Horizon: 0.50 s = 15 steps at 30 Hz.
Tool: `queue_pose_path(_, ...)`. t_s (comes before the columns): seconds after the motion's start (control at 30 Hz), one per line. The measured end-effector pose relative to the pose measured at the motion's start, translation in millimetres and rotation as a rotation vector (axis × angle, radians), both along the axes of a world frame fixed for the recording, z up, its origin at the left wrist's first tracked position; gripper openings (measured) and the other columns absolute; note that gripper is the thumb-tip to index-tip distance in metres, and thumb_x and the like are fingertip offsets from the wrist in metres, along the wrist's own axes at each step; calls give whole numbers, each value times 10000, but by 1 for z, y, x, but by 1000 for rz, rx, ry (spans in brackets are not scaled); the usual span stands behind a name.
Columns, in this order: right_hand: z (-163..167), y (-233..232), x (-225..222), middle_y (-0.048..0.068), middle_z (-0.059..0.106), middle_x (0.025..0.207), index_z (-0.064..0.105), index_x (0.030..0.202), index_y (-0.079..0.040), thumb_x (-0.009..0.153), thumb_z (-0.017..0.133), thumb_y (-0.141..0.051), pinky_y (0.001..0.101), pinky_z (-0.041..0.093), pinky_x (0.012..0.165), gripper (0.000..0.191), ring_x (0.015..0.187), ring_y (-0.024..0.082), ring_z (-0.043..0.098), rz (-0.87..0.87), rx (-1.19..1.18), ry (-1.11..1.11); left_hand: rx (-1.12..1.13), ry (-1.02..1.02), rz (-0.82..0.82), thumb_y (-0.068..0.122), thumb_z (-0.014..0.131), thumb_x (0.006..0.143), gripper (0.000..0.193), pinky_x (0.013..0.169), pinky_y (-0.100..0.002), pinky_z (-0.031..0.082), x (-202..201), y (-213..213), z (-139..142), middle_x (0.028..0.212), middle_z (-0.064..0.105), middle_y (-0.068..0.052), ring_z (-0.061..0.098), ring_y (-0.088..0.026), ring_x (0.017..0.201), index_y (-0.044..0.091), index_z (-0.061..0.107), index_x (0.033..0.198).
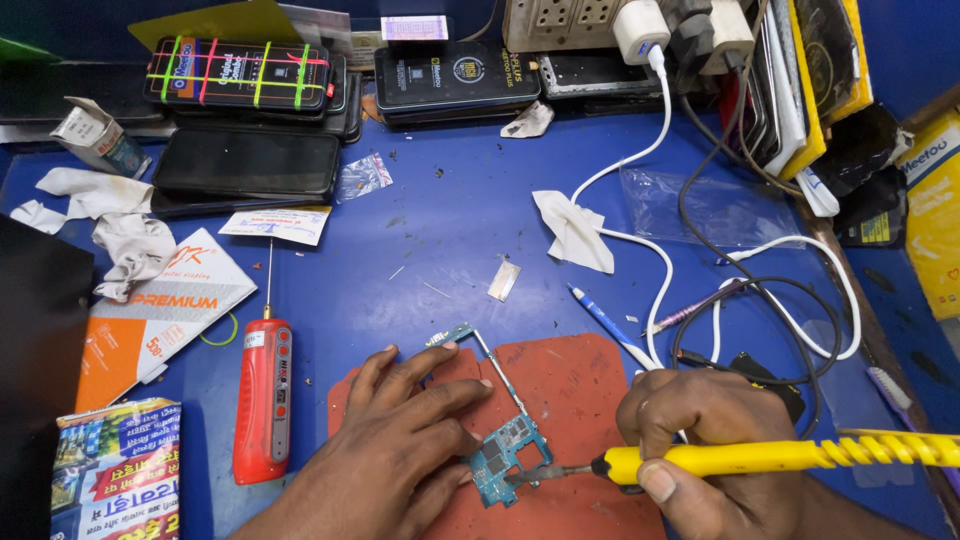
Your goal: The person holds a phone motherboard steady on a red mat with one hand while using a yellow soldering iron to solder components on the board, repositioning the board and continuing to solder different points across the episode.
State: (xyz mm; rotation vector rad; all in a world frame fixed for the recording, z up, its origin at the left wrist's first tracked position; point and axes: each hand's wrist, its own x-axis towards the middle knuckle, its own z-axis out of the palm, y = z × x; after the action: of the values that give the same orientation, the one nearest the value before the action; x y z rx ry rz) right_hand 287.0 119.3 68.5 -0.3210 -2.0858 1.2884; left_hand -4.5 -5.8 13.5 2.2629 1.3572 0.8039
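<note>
A red electric screwdriver [262,400], a blue pen [600,312] and stacked phones [245,165] lie about.

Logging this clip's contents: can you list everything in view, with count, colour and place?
circuit board: one, blue-green, on red mat
red mat: one, centre front
soldering iron: one, yellow, tip on board
electric screwdriver: one, red, left of mat
pen: one, blue, behind mat
cables: several, white and black, right
phones: several, black, rear left
tissues: several, white, scattered
left hand: flat, steadying board
right hand: gripping iron
</note>
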Motion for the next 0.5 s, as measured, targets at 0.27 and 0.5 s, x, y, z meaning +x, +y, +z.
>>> queue_pose_path(0.27,-1,0,1,55,609,697,546,860,-57,878,641,-144,297,531,569,130,632,153,640,-13,11,-16,0,7,4,290,709,873,169,1164,-679,115,0,0,-1,1466,547,-78,292,-379,1504,163,728,983)
queue_pose_path(0.5,-5,0,4,60,629,720,574,889,-56,895,654,-141,304,551,601,116,655,158,647,-22,-4,-8,3,-2,-2,293,710,880,170,1160,-680,117,0,1,0,1457,547,-78,292,-380,1501,162,726,987)
